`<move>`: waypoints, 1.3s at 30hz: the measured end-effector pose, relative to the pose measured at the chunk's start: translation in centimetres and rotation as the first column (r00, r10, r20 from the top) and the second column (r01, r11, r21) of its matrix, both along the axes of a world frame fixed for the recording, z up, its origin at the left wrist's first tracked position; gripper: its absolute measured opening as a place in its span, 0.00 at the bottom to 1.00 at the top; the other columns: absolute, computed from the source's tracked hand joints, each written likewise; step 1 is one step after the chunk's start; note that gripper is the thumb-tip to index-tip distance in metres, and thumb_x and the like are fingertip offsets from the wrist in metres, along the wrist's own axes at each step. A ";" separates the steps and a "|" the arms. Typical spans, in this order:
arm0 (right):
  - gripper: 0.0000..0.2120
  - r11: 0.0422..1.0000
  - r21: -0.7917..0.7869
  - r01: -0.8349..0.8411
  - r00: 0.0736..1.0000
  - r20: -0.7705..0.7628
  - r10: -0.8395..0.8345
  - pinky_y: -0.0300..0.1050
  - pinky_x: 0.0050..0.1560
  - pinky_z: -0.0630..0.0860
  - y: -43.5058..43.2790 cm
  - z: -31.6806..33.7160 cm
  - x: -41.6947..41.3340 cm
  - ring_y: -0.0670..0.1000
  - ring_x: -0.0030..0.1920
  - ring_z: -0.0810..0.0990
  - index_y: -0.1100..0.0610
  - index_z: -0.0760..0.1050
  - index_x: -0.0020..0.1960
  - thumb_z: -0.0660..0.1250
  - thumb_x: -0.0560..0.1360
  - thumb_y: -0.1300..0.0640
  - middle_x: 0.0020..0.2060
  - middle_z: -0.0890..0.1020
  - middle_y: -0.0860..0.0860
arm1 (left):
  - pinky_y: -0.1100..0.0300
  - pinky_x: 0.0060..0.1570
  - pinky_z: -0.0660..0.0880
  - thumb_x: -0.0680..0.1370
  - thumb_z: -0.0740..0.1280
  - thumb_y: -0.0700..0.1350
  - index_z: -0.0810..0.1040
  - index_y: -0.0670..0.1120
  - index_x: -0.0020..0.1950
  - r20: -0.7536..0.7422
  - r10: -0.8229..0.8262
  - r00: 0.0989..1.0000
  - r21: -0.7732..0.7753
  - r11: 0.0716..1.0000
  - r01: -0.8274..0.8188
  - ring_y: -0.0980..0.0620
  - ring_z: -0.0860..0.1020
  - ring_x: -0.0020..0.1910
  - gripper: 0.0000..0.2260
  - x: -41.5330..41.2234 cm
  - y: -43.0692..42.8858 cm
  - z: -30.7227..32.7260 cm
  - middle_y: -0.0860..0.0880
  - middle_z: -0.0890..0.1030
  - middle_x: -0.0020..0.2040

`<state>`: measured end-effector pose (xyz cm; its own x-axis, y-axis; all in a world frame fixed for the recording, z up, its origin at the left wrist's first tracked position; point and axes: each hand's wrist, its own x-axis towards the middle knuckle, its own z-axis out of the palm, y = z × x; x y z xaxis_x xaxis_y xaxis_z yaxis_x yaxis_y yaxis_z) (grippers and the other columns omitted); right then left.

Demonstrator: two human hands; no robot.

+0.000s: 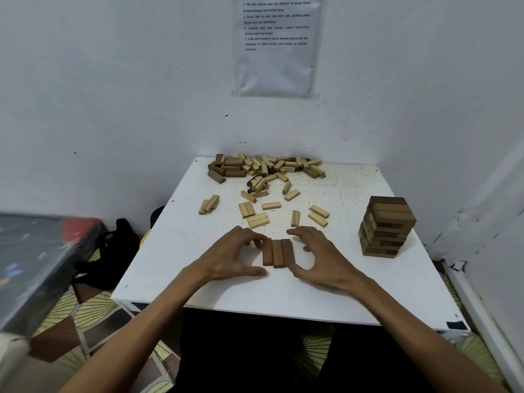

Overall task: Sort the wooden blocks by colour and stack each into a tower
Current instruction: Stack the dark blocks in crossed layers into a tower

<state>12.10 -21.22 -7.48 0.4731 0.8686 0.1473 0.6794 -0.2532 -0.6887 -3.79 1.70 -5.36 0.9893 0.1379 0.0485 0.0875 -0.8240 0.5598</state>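
Three brown blocks [277,253] lie side by side, flat on the white table [198,279], near its front middle. My left hand [236,255] curves around their left side, fingertips touching the far left corner and thumb near the front. My right hand [314,258] curves around their right side, thumb by the front right corner. A tower of brown blocks [387,226] stands at the right of the table. A mixed pile of light and brown blocks [266,170] lies at the back, with scattered light blocks [258,220] in the middle.
White walls close in the table at the back and right, with a printed sheet [276,43] taped above. A dark box [37,265] and a black bag [113,251] sit on the patterned floor at the left.
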 end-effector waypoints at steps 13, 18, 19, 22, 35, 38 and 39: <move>0.28 0.992 0.031 -0.125 0.992 0.005 0.125 0.38 0.61 0.73 1.3 -0.4 2.1 0.42 0.69 0.70 0.37 0.78 0.67 0.79 0.69 0.38 0.64 0.78 0.35 | 0.48 0.66 0.68 0.66 0.79 0.66 0.81 0.61 0.64 0.189 0.133 0.973 -0.016 0.991 -0.133 0.61 0.71 0.66 0.29 1.3 -1.2 -2.1 0.65 0.80 0.62; 0.27 0.992 0.078 -0.103 0.995 0.020 0.101 0.44 0.63 0.75 1.4 -0.8 1.7 0.42 0.68 0.72 0.40 0.79 0.67 0.80 0.69 0.40 0.63 0.79 0.35 | 0.46 0.67 0.68 0.65 0.81 0.62 0.82 0.62 0.62 0.182 0.141 0.973 -0.042 0.990 -0.135 0.62 0.70 0.65 0.26 1.6 -1.2 -2.2 0.66 0.80 0.60; 0.27 0.991 0.078 -0.105 0.994 0.027 0.103 0.45 0.64 0.75 1.4 -0.8 1.6 0.42 0.68 0.72 0.40 0.79 0.67 0.80 0.70 0.40 0.63 0.79 0.35 | 0.45 0.66 0.69 0.65 0.81 0.62 0.82 0.62 0.61 0.180 0.134 0.975 -0.048 0.991 -0.128 0.62 0.71 0.65 0.26 1.7 -1.2 -2.1 0.66 0.80 0.59; 0.26 0.992 0.083 -0.097 0.995 0.034 0.094 0.46 0.64 0.75 1.4 -0.7 1.5 0.42 0.67 0.72 0.41 0.79 0.66 0.79 0.70 0.41 0.62 0.80 0.35 | 0.46 0.66 0.70 0.65 0.82 0.61 0.82 0.63 0.60 0.176 0.120 0.977 -0.074 0.991 -0.108 0.61 0.71 0.65 0.25 1.7 -1.4 -1.6 0.69 0.79 0.59; 0.21 0.979 0.055 -0.198 0.980 -0.006 0.198 0.36 0.54 0.77 1.2 4.7 3.9 0.41 0.61 0.77 0.43 0.82 0.63 0.80 0.71 0.47 0.59 0.83 0.40 | 0.51 0.62 0.74 0.67 0.84 0.50 0.86 0.57 0.52 0.243 0.082 0.967 -0.229 0.973 -0.025 0.55 0.74 0.65 0.16 2.9 -2.5 2.3 0.61 0.84 0.58; 0.20 0.984 0.049 -0.173 0.985 0.004 0.173 0.41 0.55 0.79 0.9 6.7 4.7 0.42 0.60 0.77 0.43 0.83 0.61 0.80 0.70 0.45 0.58 0.83 0.41 | 0.54 0.63 0.72 0.67 0.84 0.48 0.87 0.55 0.51 0.259 0.086 0.962 -0.261 0.965 -0.016 0.56 0.74 0.65 0.14 3.6 -3.0 4.5 0.60 0.85 0.57; 0.20 0.985 0.043 -0.164 0.986 0.015 0.164 0.43 0.55 0.80 0.8 7.3 4.9 0.43 0.59 0.78 0.42 0.83 0.61 0.80 0.70 0.43 0.58 0.83 0.41 | 0.55 0.63 0.72 0.68 0.84 0.47 0.87 0.55 0.51 0.265 0.081 0.961 -0.271 0.962 -0.006 0.56 0.74 0.66 0.14 3.8 -3.1 5.1 0.60 0.85 0.57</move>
<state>17.05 -20.47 -0.19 0.3227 0.9269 0.1919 0.7170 -0.1070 -0.6888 -0.01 -1.36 -0.22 0.9363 0.2250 0.2698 -0.0664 -0.6410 0.7647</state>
